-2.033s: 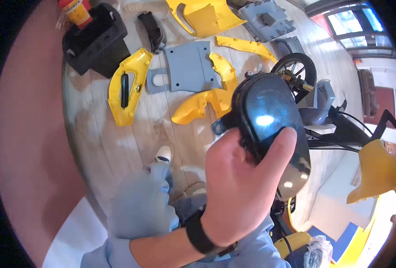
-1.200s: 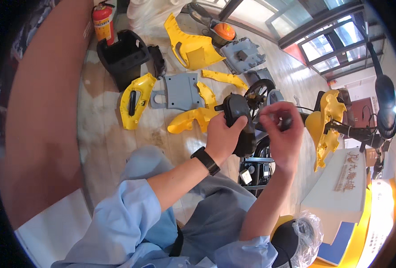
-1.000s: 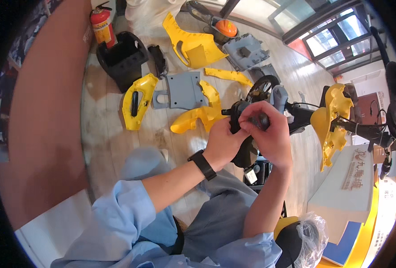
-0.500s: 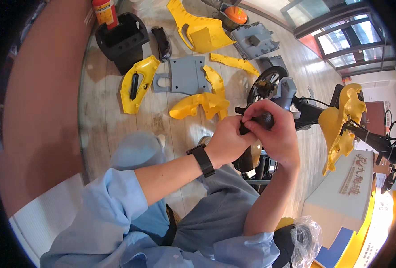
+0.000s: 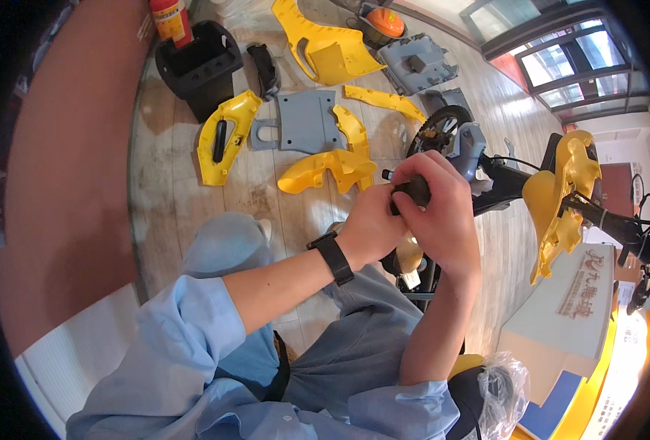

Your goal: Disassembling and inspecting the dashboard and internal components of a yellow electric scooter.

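My left hand [image 5: 373, 229], with a black watch on its wrist, is closed against a small dark rounded piece [image 5: 413, 192]. My right hand [image 5: 444, 213] curls over the same piece, thumb and fingers pinching it. Its kind cannot be made out, since the fingers hide most of it. A short black tip pokes out past the fingers on its far left. Just behind the hands is a partly stripped scooter, with its black front wheel [image 5: 438, 132], a grey cover and a yellow panel [image 5: 562, 202] on the right.
Yellow body panels [image 5: 329, 172], a flat grey panel [image 5: 310, 121] and a black storage bin [image 5: 202, 70] lie on the wooden floor ahead. A red fire extinguisher [image 5: 169, 20] stands far left. An orange helmet [image 5: 385, 23] sits at the back. A white counter [image 5: 560, 315] stands at right.
Both hands stay together on the dark piece. My right hand has shifted slightly left and turned, its fingers now covering the piece from above.
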Demonstrator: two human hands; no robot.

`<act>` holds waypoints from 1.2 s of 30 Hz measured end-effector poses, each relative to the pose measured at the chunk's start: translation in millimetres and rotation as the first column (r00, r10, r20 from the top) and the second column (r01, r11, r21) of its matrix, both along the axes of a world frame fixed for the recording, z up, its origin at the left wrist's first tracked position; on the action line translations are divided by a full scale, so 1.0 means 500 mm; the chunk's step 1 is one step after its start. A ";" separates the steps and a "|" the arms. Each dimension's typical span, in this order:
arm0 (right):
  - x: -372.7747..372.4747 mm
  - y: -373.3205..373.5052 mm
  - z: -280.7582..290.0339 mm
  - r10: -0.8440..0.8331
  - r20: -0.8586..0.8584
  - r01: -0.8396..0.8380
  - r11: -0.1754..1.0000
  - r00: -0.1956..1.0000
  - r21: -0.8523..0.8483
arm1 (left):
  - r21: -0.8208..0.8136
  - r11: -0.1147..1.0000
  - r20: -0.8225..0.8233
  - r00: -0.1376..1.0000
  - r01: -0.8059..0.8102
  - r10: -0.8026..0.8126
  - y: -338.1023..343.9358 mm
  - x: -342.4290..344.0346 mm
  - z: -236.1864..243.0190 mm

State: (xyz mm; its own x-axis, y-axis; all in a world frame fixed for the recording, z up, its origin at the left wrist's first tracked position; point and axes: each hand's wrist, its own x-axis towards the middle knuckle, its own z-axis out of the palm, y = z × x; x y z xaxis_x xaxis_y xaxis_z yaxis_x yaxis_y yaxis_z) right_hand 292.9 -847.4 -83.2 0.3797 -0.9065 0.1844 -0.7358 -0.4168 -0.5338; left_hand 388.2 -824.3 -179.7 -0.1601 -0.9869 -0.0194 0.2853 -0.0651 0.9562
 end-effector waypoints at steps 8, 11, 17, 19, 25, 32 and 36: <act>-0.034 0.023 0.061 -0.316 0.383 0.264 0.947 0.868 0.183 | 0.162 0.984 -0.181 0.982 0.076 -0.046 -0.010 0.013 0.003; -0.032 0.033 0.072 -0.290 0.734 0.352 0.933 0.614 0.075 | 0.214 0.973 -0.195 0.980 0.084 -0.041 -0.011 0.017 0.013; 0.007 0.047 0.066 -0.270 0.601 0.458 0.869 0.752 -0.184 | 0.152 0.986 -0.177 0.983 0.069 -0.041 -0.013 0.012 0.006; 0.018 0.044 0.051 -0.330 0.554 0.458 0.883 0.764 -0.105 | 0.148 0.988 -0.193 0.981 0.051 -0.022 -0.012 0.014 0.010; 0.006 0.024 0.020 -0.308 0.444 0.397 0.910 0.841 -0.122 | 0.159 0.987 -0.246 0.969 0.027 0.013 -0.014 0.010 0.012; 0.017 0.023 0.016 -0.335 0.400 0.404 0.909 0.853 -0.101 | 0.142 0.990 -0.197 0.980 0.010 0.018 -0.017 0.009 0.005; 0.019 0.025 0.015 -0.317 0.353 0.389 0.908 0.880 -0.154 | 0.128 0.992 -0.184 0.983 0.017 0.007 -0.015 0.012 0.012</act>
